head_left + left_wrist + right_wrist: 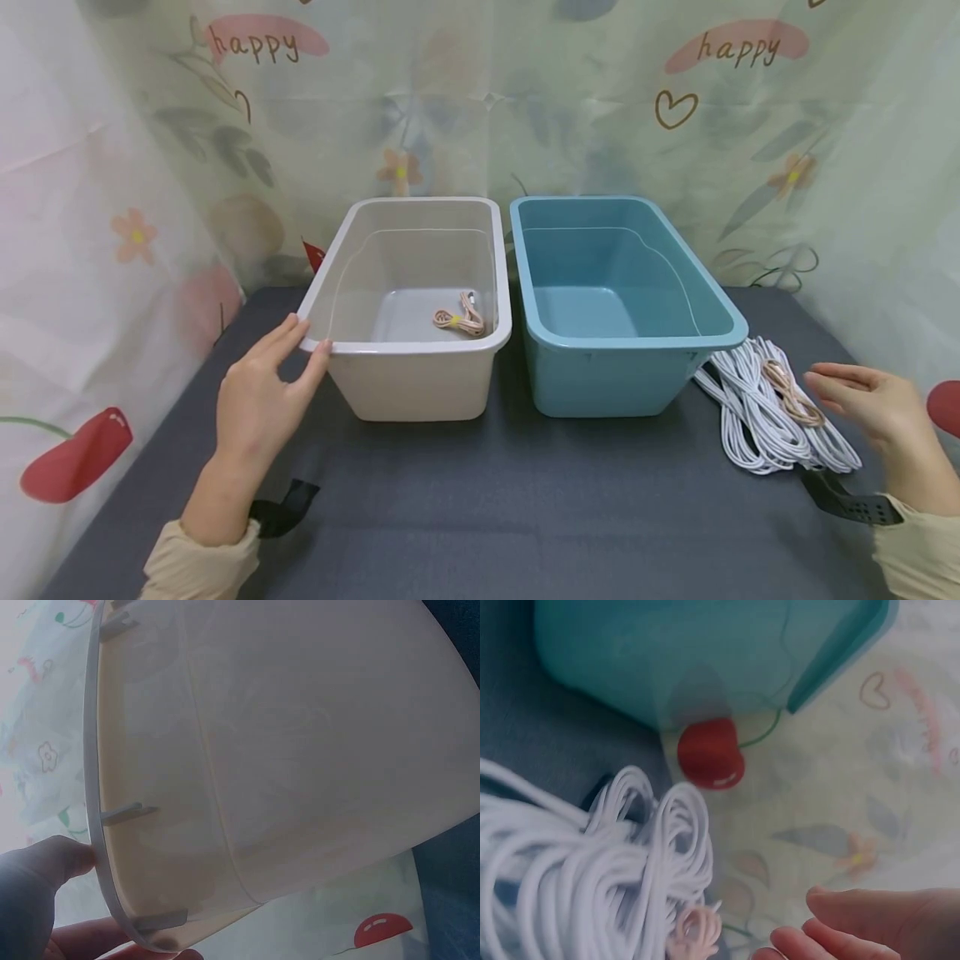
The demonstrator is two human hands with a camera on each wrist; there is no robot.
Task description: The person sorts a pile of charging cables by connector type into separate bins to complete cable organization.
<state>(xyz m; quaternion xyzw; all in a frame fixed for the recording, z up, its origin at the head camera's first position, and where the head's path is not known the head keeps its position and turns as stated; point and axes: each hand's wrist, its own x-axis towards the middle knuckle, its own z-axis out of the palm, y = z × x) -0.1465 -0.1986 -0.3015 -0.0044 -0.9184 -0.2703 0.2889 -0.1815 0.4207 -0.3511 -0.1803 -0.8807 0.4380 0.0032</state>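
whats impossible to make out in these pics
- Head: part of the white cables, hidden behind the blue bin.
- Left wrist: the inside of the pale bin, hidden by its own wall.
- Right wrist: much of the right hand, cut off by the right and bottom edges.

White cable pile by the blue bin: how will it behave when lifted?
The white cable pile will likely sag: it's thin strands bent into long loops. Splayed, overlapping loops may trail or snag. The peach cable coil lying on top could slide off if the pile tilts.
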